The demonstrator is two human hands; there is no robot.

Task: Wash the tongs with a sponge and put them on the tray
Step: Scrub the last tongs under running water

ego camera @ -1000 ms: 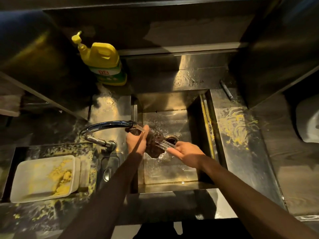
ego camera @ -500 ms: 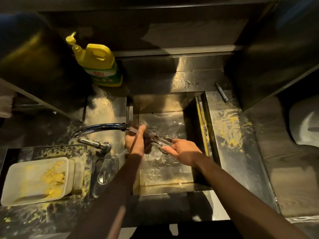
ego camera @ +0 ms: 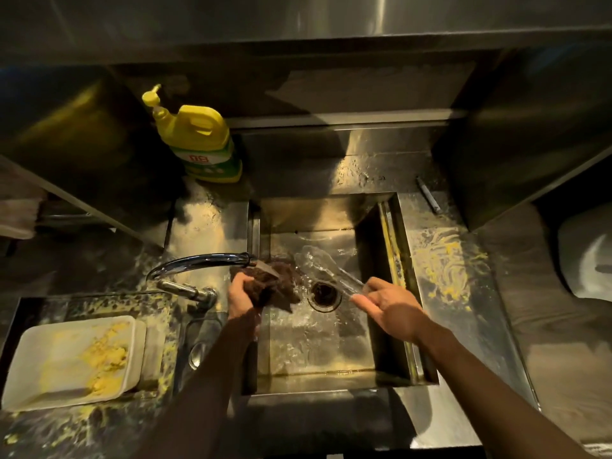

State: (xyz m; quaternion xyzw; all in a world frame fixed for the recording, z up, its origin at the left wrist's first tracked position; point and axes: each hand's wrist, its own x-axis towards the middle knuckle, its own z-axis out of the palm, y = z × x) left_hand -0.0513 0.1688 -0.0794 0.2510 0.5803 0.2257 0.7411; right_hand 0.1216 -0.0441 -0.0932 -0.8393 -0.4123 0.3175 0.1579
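Over the steel sink [ego camera: 318, 372] my left hand [ego camera: 240, 298] grips a dark brown sponge [ego camera: 275, 286] just under the tap's spout. My right hand [ego camera: 387, 306] pinches the handle end of the clear tongs [ego camera: 326, 270], which point up and to the left above the drain [ego camera: 324, 294]. The sponge and the tongs are apart, with a small gap between them. Water runs over the sponge and splashes round the drain. A white tray [ego camera: 71, 362] smeared with yellow residue lies on the counter at the lower left.
A chrome tap [ego camera: 198, 263] arches in from the left of the sink. A yellow detergent bottle [ego camera: 198, 140] stands behind it. Yellow residue streaks the right drainboard [ego camera: 443, 263] and left counter. A dark pen-like object [ego camera: 429, 195] lies at the back right.
The tongs have come off the sponge: my right hand has swung them up and to the right, away from my left hand. The sponge stays under the spout.
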